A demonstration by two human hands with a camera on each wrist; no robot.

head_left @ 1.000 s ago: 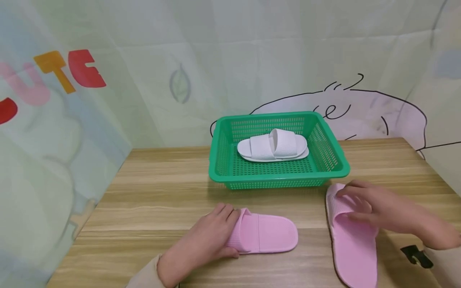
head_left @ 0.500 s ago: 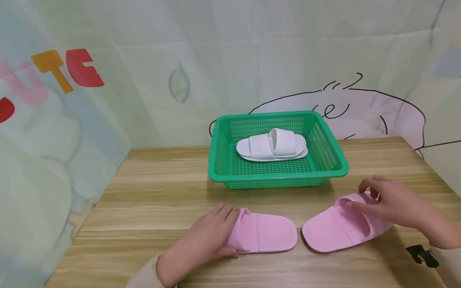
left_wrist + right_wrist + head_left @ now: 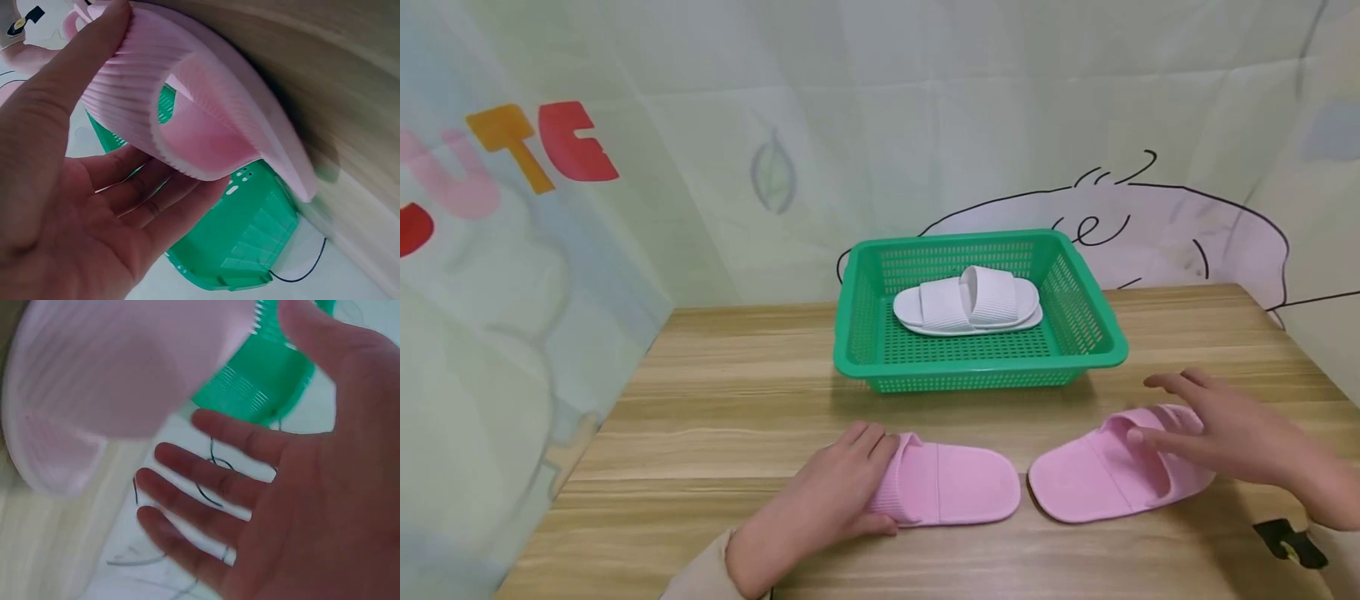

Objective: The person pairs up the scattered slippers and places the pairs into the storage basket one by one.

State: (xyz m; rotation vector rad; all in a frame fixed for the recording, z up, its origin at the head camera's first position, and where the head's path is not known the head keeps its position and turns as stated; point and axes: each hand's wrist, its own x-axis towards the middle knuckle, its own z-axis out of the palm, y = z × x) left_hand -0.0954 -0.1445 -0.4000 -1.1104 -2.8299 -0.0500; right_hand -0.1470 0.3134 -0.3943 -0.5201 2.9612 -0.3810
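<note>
Two pink slippers lie on the wooden table in the head view, heel ends facing each other. My left hand [image 3: 831,492] grips the left pink slipper [image 3: 976,487] by its ribbed strap. In the left wrist view the thumb lies along one side of that strap [image 3: 134,81], with the fingertips at its opposite edge. Over the right pink slipper [image 3: 1075,485] my right hand [image 3: 1236,429] hovers, fingers spread. The right wrist view shows the straight fingers apart from the slipper's strap [image 3: 112,375], holding nothing.
Behind the slippers stands a green plastic basket [image 3: 977,369] with perforated sides. White slippers [image 3: 943,307] lie stacked inside it. A printed curtain [image 3: 700,167] hangs behind and along the left side of the wooden table [image 3: 715,400].
The right pink slipper has turned from pointing its toe at the basket to pointing its toe right. My right hand has since let go of it and spread its fingers. The left hand stays put.
</note>
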